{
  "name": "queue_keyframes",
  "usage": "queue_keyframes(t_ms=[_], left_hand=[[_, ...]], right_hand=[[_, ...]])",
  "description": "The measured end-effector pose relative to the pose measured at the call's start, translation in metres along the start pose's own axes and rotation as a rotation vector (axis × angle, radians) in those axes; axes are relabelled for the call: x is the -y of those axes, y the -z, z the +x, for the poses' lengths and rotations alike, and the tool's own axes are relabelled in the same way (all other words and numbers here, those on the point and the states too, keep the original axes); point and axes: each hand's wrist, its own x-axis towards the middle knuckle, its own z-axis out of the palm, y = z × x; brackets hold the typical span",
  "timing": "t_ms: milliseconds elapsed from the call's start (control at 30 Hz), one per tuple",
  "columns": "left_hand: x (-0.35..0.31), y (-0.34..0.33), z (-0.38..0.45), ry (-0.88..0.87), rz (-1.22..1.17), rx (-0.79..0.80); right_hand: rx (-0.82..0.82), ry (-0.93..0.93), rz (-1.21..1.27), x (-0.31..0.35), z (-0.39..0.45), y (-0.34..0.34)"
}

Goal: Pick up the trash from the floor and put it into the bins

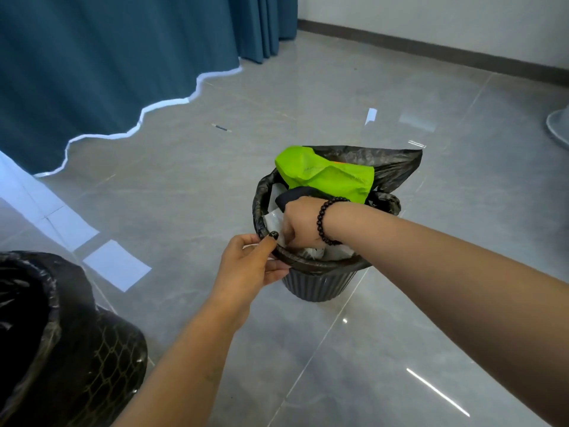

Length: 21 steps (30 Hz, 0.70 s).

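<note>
A dark ribbed bin [317, 283] lined with a black bag stands on the floor at centre. A crumpled bright green bag [326, 174] sticks out of its top, above white paper trash [274, 218]. My left hand [249, 261] pinches the near rim of the bin liner, thumb on top. My right hand [300, 221], with a black bead bracelet on the wrist, reaches down inside the bin with fingers curled among the white trash. A small dark strip of litter [221, 127] and a white scrap [371, 114] lie on the floor beyond the bin.
A second bin with a black liner [61, 340] stands at the lower left. Blue curtains [107, 57] hang along the left. A wall with a dark baseboard [431, 46] runs at the back right. A pale round object [558, 126] sits at the right edge.
</note>
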Motion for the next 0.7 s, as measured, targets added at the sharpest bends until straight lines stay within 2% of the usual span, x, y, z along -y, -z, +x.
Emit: queue_keyframes(t_ms=[67,233,400,467,633,700], left_hand=[[-0.004,0.003,0.0,0.035,0.013,0.04],[-0.018,0.008,-0.003,0.057,0.248,0.041],[-0.032,0.013,-0.015,0.001,0.498,0.023],[-0.042,0.02,-0.019,-0.001,0.557,0.042],[-0.067,0.068,-0.037,0.0,0.544,0.027],[-0.07,0.096,-0.044,-0.05,0.491,-0.063]], right_hand=[[-0.01,-0.028,0.096,-0.003,-0.006,0.0],[-0.375,0.033,0.228,-0.002,-0.037,-0.023],[-0.51,0.031,0.268,0.001,-0.058,-0.036],[-0.625,0.017,0.29,0.004,-0.066,-0.035],[-0.928,0.074,0.428,0.041,-0.074,-0.021],[-0.947,0.098,0.561,0.069,-0.067,-0.011]])
